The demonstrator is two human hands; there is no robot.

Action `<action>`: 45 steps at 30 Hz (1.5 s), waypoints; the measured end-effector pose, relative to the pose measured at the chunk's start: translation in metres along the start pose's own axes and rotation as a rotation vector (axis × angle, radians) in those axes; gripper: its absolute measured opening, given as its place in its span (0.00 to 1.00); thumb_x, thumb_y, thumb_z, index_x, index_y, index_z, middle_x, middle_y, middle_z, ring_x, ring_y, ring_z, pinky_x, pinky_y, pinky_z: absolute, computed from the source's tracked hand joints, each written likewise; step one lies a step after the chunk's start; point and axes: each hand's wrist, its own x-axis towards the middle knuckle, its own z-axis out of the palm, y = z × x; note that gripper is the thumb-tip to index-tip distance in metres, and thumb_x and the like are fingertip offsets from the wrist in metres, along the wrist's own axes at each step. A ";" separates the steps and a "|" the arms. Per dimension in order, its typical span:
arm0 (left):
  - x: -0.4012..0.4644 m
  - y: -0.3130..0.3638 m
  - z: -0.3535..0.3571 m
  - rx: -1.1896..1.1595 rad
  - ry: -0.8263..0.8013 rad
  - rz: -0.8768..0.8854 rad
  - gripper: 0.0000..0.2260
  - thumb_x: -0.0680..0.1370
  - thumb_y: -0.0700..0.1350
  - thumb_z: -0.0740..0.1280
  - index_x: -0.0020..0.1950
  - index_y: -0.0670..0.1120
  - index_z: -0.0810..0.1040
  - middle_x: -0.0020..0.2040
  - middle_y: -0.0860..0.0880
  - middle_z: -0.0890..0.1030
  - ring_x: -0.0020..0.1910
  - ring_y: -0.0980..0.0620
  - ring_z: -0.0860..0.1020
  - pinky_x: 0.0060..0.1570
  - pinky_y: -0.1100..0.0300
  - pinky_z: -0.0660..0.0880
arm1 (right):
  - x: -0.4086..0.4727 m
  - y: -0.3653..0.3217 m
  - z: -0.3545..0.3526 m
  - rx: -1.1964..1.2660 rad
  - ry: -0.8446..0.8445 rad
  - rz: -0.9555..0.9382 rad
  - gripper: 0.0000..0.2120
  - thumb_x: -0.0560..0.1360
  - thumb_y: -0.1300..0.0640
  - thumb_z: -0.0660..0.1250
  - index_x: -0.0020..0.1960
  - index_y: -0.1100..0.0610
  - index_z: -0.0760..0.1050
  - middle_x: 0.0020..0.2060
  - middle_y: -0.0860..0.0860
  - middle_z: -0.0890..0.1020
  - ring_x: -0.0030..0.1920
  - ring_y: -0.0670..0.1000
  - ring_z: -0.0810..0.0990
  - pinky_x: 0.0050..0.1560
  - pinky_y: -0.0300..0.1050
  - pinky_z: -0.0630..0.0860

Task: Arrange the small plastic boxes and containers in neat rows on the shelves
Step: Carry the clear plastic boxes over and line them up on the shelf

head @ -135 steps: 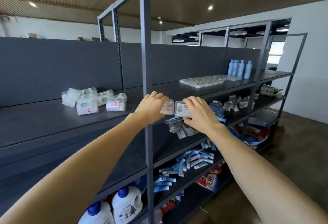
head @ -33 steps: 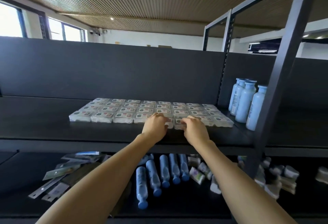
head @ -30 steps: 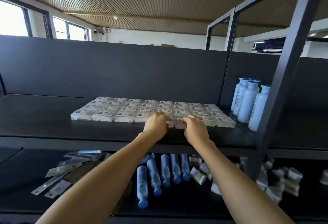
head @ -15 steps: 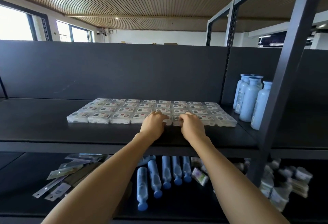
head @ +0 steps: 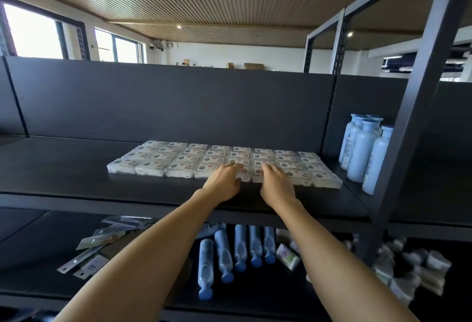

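Observation:
Several small clear plastic boxes point(head: 184, 160) with printed labels lie flat in neat rows on the dark shelf point(head: 63, 168). My left hand point(head: 224, 181) and my right hand point(head: 275, 185) lie side by side on the front row near its middle. The fingers of each hand stretch flat over the top of a box. My left hand's fingers cover a box point(head: 244, 178), with the thumb against its front. The box point(head: 256, 178) under my right hand's fingers is mostly hidden.
Tall pale blue bottles point(head: 362, 153) stand at the shelf's right end behind a dark upright post point(head: 413, 107). On the shelf below lie blue-capped tubes point(head: 240, 250), flat packets point(head: 102, 240) at the left and small packs point(head: 413, 270) at the right.
Earlier each hand held a small box at another shelf section. Over the last second both hands have stayed on the front row, and their fingers have straightened out over the box tops.

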 end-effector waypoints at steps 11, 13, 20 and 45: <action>-0.069 -0.055 -0.095 0.247 0.034 -0.048 0.21 0.80 0.47 0.63 0.74 0.46 0.68 0.70 0.44 0.74 0.68 0.42 0.70 0.65 0.50 0.68 | 0.003 -0.104 -0.025 0.074 -0.134 -0.128 0.18 0.79 0.56 0.66 0.68 0.55 0.72 0.65 0.53 0.77 0.63 0.56 0.76 0.57 0.51 0.75; -0.089 -0.082 -0.119 0.281 0.022 -0.070 0.22 0.80 0.48 0.64 0.74 0.46 0.67 0.71 0.45 0.73 0.69 0.43 0.70 0.66 0.51 0.67 | -0.005 -0.138 -0.021 0.118 -0.148 -0.180 0.19 0.79 0.55 0.66 0.69 0.55 0.70 0.66 0.52 0.76 0.64 0.55 0.75 0.57 0.50 0.75; -0.182 -0.179 -0.196 0.381 -0.020 -0.195 0.21 0.79 0.48 0.63 0.72 0.47 0.69 0.69 0.46 0.74 0.68 0.43 0.70 0.64 0.50 0.68 | -0.037 -0.272 -0.001 0.179 -0.195 -0.340 0.21 0.80 0.54 0.66 0.71 0.54 0.69 0.69 0.51 0.74 0.66 0.55 0.74 0.61 0.51 0.74; -0.451 -0.424 -0.352 0.533 0.005 -0.573 0.22 0.81 0.56 0.61 0.73 0.50 0.67 0.69 0.49 0.74 0.68 0.46 0.71 0.63 0.48 0.69 | -0.107 -0.652 0.075 0.303 -0.279 -0.703 0.28 0.80 0.50 0.65 0.77 0.54 0.62 0.74 0.51 0.66 0.73 0.54 0.66 0.67 0.51 0.70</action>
